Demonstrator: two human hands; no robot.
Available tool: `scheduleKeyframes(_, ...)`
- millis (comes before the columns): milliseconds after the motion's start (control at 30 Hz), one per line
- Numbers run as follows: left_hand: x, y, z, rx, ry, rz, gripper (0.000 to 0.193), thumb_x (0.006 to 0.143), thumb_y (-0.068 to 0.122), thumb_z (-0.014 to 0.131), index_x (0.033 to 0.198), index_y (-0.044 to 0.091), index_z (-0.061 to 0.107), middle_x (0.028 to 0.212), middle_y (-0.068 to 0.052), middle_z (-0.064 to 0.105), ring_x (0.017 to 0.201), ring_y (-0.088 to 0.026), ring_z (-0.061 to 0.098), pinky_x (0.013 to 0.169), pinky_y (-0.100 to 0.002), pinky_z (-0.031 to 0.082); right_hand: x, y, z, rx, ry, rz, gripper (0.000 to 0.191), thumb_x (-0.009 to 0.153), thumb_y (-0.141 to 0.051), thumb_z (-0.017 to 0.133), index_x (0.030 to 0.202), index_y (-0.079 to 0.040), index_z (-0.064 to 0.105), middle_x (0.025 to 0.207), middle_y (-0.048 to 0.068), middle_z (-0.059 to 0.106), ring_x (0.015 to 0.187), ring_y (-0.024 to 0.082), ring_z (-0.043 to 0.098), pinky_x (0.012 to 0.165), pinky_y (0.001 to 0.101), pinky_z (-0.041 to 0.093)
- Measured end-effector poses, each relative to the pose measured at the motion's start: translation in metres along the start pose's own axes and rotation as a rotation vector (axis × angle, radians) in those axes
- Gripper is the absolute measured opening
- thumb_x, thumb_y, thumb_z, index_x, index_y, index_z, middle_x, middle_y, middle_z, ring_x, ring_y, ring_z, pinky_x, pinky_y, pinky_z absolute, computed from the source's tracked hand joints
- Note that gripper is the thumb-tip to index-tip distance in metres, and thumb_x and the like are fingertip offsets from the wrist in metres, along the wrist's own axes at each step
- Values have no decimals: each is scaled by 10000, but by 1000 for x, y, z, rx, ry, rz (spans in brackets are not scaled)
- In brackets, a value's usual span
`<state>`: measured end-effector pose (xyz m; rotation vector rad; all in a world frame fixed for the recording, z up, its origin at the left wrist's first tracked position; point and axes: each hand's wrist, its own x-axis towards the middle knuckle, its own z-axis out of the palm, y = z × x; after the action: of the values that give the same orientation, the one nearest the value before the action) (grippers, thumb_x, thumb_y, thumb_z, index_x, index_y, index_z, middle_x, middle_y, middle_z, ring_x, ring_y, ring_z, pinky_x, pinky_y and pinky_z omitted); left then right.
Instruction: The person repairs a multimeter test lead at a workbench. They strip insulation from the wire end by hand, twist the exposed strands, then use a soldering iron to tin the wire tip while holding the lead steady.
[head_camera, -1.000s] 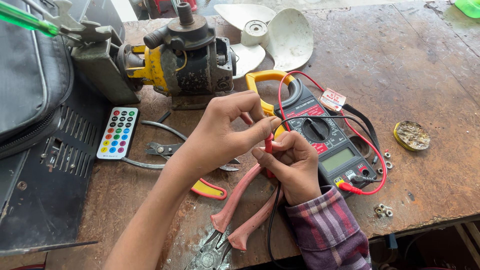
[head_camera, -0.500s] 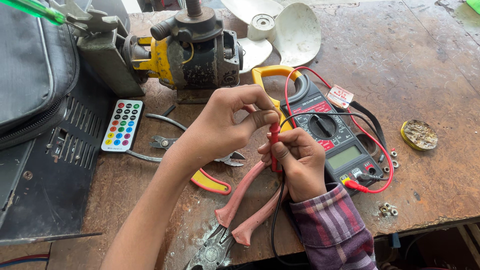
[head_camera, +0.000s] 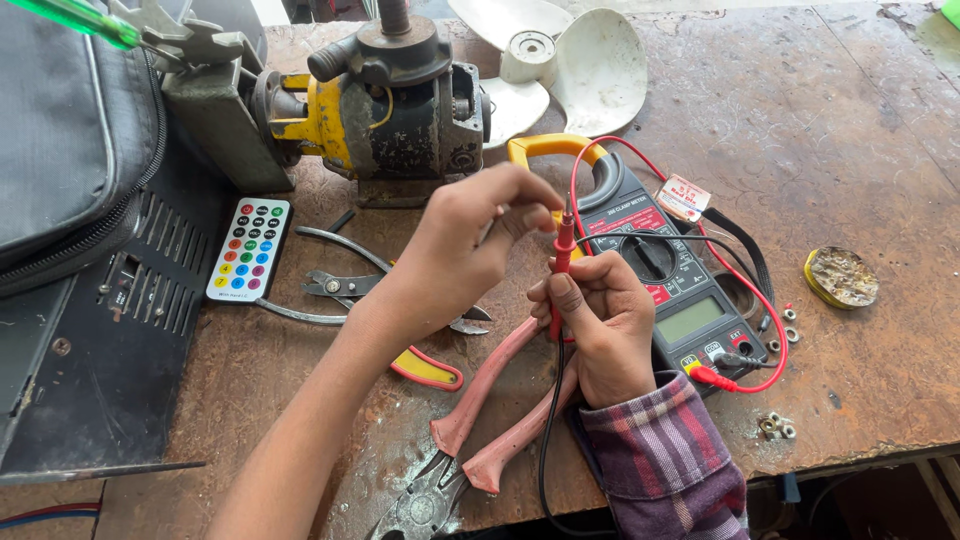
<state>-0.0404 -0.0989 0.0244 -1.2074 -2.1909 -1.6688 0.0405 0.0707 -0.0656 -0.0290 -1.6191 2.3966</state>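
Worn brown wooden workbench (head_camera: 850, 130); grimy yellow-and-black electric motor (head_camera: 390, 100); black clamp meter with yellow jaw (head_camera: 660, 270). Right hand (head_camera: 605, 320) grips the red test probe (head_camera: 562, 255) upright above pink-handled pliers (head_camera: 480, 420). Left hand (head_camera: 465, 245), fingers curled, pinches its tip.

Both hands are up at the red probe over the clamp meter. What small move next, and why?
Probably settle the grip first: the right hand holds the red probe upright by its shaft, the left hand pinches near its tip, and its lead already runs to the clamp meter. I'd free the left hand, leaving the tip clear.
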Motion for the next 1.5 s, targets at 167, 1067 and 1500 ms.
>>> scheduleKeyframes(167,1,13,1,-38,106,33,112,1036,85,670,1138,41,657,1022,-62,752,971,-178,769,830,-316,559,-1,-3,2,15,-6,2,177,964,-37,709,1053,-40,555,950,127,733,823,153,717,746,269,611)
scheduleKeyframes(1067,-1,13,-5,38,99,154,130,972,-49,667,1022,21,569,970,-106,627,877,-248,680,768,-349,555,-2,-4,15,-20,-7,-89,293,863,98,774,996,-55,563,996,33,621,887,84,665,775,220,584)
scheduleKeyframes(1500,-1,18,-8,133,90,215,126,971,13,708,1000,23,586,981,-112,623,954,-296,640,824,-397,521,-1,-3,14,14,-24,-109,330,845,136,773,960,-59,532,1006,34,593,914,84,642,820,228,584)
